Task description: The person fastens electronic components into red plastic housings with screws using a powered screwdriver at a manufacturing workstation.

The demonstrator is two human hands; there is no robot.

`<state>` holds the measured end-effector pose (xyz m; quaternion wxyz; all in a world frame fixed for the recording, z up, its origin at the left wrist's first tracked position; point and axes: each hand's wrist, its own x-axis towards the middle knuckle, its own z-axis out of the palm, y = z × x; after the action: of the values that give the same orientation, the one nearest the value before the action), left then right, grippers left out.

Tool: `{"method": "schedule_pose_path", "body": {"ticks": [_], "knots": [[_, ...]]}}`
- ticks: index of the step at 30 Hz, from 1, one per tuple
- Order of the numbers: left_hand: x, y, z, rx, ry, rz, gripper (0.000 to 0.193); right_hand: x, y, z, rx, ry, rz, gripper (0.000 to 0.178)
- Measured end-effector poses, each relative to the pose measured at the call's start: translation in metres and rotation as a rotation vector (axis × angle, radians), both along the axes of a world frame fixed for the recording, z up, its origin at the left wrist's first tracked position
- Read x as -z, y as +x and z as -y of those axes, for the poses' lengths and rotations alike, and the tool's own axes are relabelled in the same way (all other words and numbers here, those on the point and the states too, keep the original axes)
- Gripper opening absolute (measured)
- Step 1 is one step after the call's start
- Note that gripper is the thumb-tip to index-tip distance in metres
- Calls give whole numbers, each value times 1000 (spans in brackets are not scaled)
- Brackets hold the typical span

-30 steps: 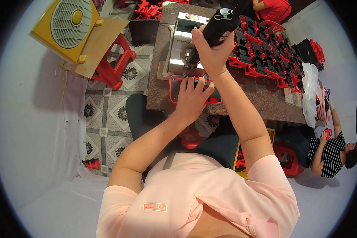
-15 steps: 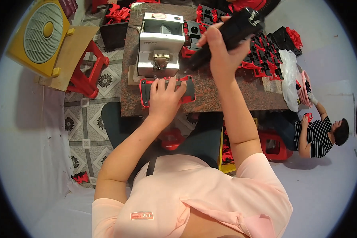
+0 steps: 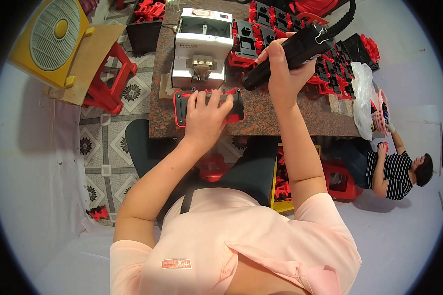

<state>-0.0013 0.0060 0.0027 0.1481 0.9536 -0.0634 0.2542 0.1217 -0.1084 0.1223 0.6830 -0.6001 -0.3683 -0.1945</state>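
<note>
Your right hand (image 3: 285,76), wrapped round a black cylindrical corded tool (image 3: 302,47), has swung clear of the silver boxy metal machine (image 3: 202,40); beneath your left hand (image 3: 204,115), laid on with fingers spread: red-and-black rectangular plastic casing (image 3: 237,108), likely light, stiff; grip its ends

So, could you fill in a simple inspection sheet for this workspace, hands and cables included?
Surface: speckled reddish-brown tabletop.
Job's things: red-and-black rectangular plastic housing near the table edge, just in front of a white box-shaped machine; black cylindrical handheld tool.
Clutter: rows of red-and-black plastic parts; crumpled translucent plastic bag at the table's right end.
Grippers: bare hands; left hand on the housing, right hand gripping the tool.
Cables: black ribbed cord at the tool's upper end; its far end is out of view.
Surroundings: yellow square-framed fan at left; person in a black-and-white striped top at right.
</note>
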Motion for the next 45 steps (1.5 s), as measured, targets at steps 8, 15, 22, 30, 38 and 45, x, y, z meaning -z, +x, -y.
{"method": "schedule_pose_path", "body": {"ticks": [8,15,22,30,38,45], "knots": [[-3,-1,-3,-10,12,-15,71,2,1,-12,-42,-3,-28,33],[-2,-2,-4,-1,13,-6,71,-10,1,-29,-116,4,29,29],[-8,-22,-9,6,43,14,71,22,1,-86,-203,142,75,39],[-8,-40,-26,-62,41,-46,71,-3,2,-92,-241,67,-229,34],[-2,-26,-34,-103,33,-4,68,-20,-40,-10,-216,-9,-87,34],[0,-20,-32,-99,50,8,67,1,-44,5,-318,61,-70,40]]}}
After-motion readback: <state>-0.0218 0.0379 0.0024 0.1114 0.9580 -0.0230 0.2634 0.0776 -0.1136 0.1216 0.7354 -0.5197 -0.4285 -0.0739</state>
